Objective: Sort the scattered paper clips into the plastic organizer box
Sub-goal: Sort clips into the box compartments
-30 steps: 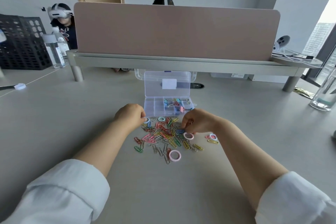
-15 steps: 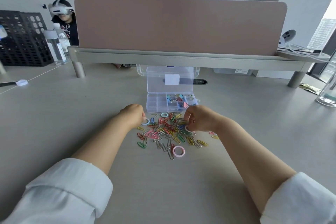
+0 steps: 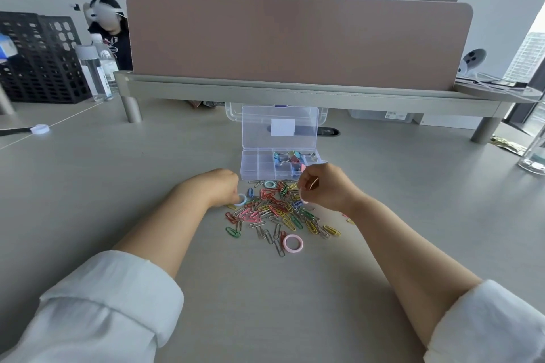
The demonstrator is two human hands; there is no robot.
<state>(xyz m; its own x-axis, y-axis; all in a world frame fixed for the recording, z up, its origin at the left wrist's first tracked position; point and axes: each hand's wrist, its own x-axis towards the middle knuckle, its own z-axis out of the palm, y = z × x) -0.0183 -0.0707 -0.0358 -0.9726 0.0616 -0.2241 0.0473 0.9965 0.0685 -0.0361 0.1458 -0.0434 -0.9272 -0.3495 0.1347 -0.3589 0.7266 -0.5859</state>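
Coloured paper clips (image 3: 274, 212) lie between left hand (image 3: 218, 186) and right hand (image 3: 327, 188) fingers (image 3: 306, 183).

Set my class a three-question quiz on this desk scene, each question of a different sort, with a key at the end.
1. True or false: the lid of the clear plastic organizer box stands open.
2. The coloured metal binder clips in the box lie in: A, its left half; B, its right half; C, its lid.
3. What colour is the small plastic ring that the left hand holds at its fingertips?
Key: 1 true; 2 B; 3 pale blue.
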